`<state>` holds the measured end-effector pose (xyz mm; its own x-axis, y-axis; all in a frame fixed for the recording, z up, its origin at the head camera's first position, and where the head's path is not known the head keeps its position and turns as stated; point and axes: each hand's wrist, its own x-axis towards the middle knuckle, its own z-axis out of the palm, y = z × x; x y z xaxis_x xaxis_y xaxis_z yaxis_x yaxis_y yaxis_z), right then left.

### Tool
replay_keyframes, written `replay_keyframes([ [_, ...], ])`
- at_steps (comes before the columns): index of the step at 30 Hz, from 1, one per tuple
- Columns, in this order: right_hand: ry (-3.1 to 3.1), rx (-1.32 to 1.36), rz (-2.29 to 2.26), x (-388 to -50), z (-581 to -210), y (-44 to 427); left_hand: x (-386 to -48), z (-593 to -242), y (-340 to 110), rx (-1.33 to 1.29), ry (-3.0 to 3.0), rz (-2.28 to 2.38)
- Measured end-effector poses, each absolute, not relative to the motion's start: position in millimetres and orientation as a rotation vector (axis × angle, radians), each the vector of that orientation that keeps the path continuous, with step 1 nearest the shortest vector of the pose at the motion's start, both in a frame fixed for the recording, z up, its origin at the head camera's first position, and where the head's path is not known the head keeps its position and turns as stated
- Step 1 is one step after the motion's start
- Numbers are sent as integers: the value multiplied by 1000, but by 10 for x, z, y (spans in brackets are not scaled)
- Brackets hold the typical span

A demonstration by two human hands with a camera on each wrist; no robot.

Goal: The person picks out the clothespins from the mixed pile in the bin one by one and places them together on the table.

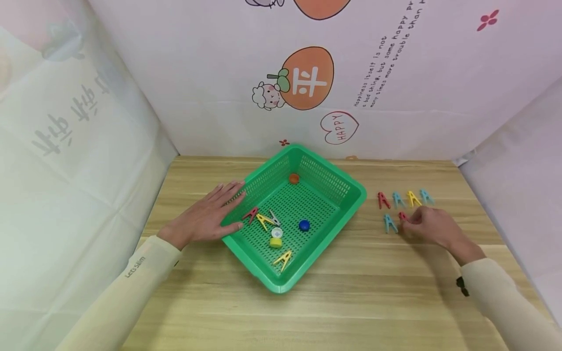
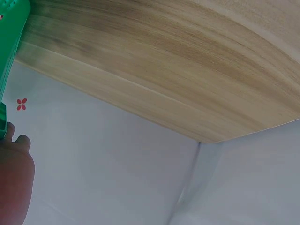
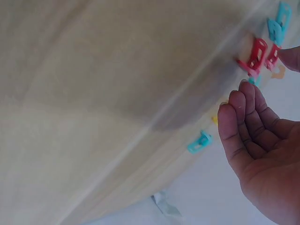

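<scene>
My left hand point(image 1: 206, 214), fingers spread, rests on the left rim of a green plastic basket point(image 1: 322, 258). In the basket lie a red clothespin point(image 1: 251, 213), two yellow clothespins point(image 1: 283, 260), a grey clothespin point(image 1: 274, 218) and several bottle caps, including a blue cap point(image 1: 304, 225). My right hand point(image 1: 432, 226) is low over the table at the right, thumb and fingertips at a small red clothespin point(image 1: 403, 217). In the right wrist view, this red clothespin point(image 3: 256, 55) shows between thumb and curled fingers; the exact contact is partly hidden.
Beyond the right hand is a row of clothespins: red point(image 1: 383, 200), blue point(image 1: 398, 200), yellow point(image 1: 412, 198) and blue point(image 1: 426, 196). Another blue clothespin point(image 1: 390, 223) lies left of the hand. Printed white cloth point(image 1: 219, 97) hangs around the wooden table point(image 1: 333, 312).
</scene>
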<state>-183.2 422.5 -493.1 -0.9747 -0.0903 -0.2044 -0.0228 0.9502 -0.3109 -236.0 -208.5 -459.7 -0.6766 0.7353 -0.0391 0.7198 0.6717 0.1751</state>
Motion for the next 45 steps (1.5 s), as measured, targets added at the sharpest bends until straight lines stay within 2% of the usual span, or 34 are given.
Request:
replay_keyframes([
  [11,3044,-196,-461,-2022,-4606,3996,-2359,-4618,-2108,1204,2771,234],
  [25,3066,-495,-371,-2341,-4038,3116,-2363,-4609,-2099,1227,2779,228],
  [40,2997,-1107,-258,-2742,-3922,2436,-2387,-4597,-2087,1216,2779,207],
  [45,2916,-1217,-224,-2865,-3927,2228,-2375,-4598,-2088,1216,2783,214],
])
